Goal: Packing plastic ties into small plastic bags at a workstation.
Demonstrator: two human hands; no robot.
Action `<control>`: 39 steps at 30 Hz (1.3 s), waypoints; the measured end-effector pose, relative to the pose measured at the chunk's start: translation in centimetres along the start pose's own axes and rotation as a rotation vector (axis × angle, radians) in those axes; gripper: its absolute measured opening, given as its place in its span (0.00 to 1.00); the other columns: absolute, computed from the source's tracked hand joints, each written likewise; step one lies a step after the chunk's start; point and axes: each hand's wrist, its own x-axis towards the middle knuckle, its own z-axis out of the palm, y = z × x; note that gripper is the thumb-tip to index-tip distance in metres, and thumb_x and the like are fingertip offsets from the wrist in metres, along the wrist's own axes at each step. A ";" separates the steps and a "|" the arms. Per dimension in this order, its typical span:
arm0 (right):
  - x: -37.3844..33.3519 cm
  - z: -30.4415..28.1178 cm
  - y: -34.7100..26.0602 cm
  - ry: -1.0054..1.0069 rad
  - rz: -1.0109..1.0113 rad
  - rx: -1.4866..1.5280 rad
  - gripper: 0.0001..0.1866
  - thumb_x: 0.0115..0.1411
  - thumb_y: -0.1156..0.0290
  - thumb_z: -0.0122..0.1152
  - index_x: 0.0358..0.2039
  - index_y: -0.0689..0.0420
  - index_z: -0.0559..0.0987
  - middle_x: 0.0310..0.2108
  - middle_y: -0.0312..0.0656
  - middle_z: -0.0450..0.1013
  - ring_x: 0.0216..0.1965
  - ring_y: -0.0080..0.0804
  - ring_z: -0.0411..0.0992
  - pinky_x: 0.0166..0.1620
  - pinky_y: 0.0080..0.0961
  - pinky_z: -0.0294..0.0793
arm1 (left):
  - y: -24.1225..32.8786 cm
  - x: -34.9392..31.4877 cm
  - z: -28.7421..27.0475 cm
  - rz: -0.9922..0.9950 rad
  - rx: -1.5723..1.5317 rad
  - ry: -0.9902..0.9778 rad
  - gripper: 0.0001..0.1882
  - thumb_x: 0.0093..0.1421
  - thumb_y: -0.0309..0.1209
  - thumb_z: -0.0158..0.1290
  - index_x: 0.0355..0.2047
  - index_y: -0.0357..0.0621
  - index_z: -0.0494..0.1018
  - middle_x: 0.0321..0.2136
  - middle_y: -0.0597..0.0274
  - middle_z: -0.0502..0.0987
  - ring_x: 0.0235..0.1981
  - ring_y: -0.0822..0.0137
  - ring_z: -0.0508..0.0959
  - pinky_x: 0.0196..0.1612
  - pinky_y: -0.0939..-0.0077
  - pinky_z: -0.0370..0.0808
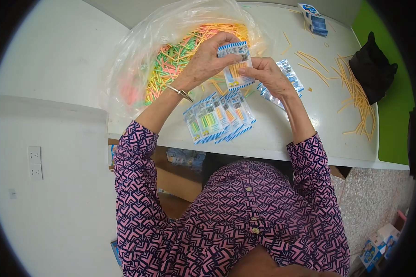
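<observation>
Both the left hand [207,58] and right hand [271,77] pinch the packet [236,67] in their fingers [230,59] above the surface [272,134]; likely light, slick and soft around brittle sticks [234,73], it suits a gentle edge hold

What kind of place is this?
Probably a packing workroom: a big clear bag holds lots of colourful thin sticks, and small packets with sticks inside lie on the white table.

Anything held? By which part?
Yes, a packet. The left hand grips its upper left side; the right hand grips its right edge, around mid-height.
</observation>
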 end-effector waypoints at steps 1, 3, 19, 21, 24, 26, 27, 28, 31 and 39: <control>0.0 0.1 0.2 -0.012 -0.012 0.030 0.16 0.53 0.62 0.64 0.38 0.60 0.80 0.32 0.38 0.77 0.36 0.21 0.74 0.45 0.19 0.69 | 0.1 -0.2 0.1 -0.002 -0.001 0.001 0.19 0.54 0.28 0.58 0.45 0.39 0.67 0.42 0.63 0.71 0.44 0.71 0.71 0.46 0.78 0.71; -0.1 0.5 0.5 -0.022 0.004 0.030 0.17 0.53 0.61 0.64 0.38 0.60 0.80 0.32 0.38 0.77 0.35 0.21 0.74 0.44 0.18 0.69 | 0.3 -0.5 0.3 0.006 0.015 0.022 0.19 0.54 0.28 0.58 0.45 0.38 0.67 0.42 0.63 0.71 0.45 0.71 0.71 0.47 0.78 0.70; -2.6 3.4 0.7 -0.219 0.094 -0.088 0.16 0.54 0.61 0.64 0.34 0.63 0.81 0.28 0.38 0.77 0.30 0.18 0.72 0.36 0.16 0.69 | 1.4 -5.8 0.1 -0.166 -0.120 -0.090 0.16 0.53 0.27 0.55 0.42 0.38 0.69 0.36 0.66 0.73 0.38 0.77 0.71 0.41 0.81 0.69; -3.2 3.4 0.5 -0.231 0.101 -0.110 0.17 0.53 0.61 0.64 0.34 0.63 0.81 0.27 0.38 0.77 0.28 0.18 0.72 0.33 0.16 0.69 | 1.5 -6.5 -0.3 -0.232 -0.071 -0.171 0.15 0.53 0.26 0.55 0.42 0.38 0.69 0.37 0.67 0.72 0.38 0.77 0.71 0.42 0.81 0.69; -4.4 1.9 0.9 -0.064 -0.050 -0.377 0.17 0.52 0.63 0.63 0.36 0.65 0.78 0.29 0.41 0.76 0.28 0.23 0.70 0.33 0.21 0.68 | 0.5 -8.7 -1.0 -0.300 -0.158 -0.158 0.15 0.53 0.24 0.54 0.42 0.39 0.69 0.37 0.68 0.72 0.38 0.78 0.70 0.41 0.82 0.69; -5.4 -1.1 1.1 0.140 -0.050 -0.629 0.17 0.51 0.63 0.63 0.37 0.64 0.78 0.31 0.41 0.75 0.30 0.27 0.70 0.35 0.23 0.68 | -0.7 -10.4 -1.5 -0.389 -0.132 -0.188 0.15 0.53 0.24 0.54 0.42 0.39 0.69 0.37 0.69 0.72 0.39 0.79 0.70 0.42 0.82 0.69; -5.9 -2.4 1.3 0.337 -0.054 -0.875 0.17 0.50 0.63 0.63 0.37 0.63 0.78 0.32 0.42 0.75 0.31 0.31 0.70 0.37 0.25 0.68 | -1.5 -11.2 -1.7 -0.484 -0.098 -0.210 0.15 0.54 0.24 0.53 0.43 0.39 0.69 0.38 0.69 0.72 0.40 0.79 0.70 0.43 0.82 0.69; -6.4 -3.6 1.9 0.344 -0.049 -0.882 0.17 0.50 0.63 0.63 0.37 0.63 0.78 0.32 0.42 0.75 0.31 0.31 0.70 0.37 0.25 0.68 | -2.6 -11.7 -1.7 -0.448 0.032 -0.241 0.17 0.53 0.24 0.54 0.44 0.38 0.69 0.40 0.65 0.73 0.41 0.74 0.72 0.45 0.78 0.69; -7.2 -5.1 4.4 0.477 -0.147 -1.252 0.16 0.49 0.63 0.63 0.35 0.60 0.78 0.36 0.43 0.72 0.38 0.39 0.68 0.42 0.30 0.67 | -3.8 -11.9 -0.6 -0.078 0.404 -0.014 0.19 0.53 0.26 0.54 0.46 0.38 0.68 0.42 0.59 0.73 0.42 0.66 0.73 0.46 0.73 0.69; -6.6 -6.3 5.8 0.561 -0.165 -1.224 0.11 0.50 0.67 0.64 0.31 0.60 0.77 0.35 0.41 0.70 0.40 0.37 0.66 0.39 0.34 0.64 | -1.7 -7.5 1.9 0.002 0.306 -0.009 0.18 0.53 0.32 0.56 0.44 0.41 0.71 0.41 0.58 0.74 0.44 0.63 0.73 0.47 0.72 0.69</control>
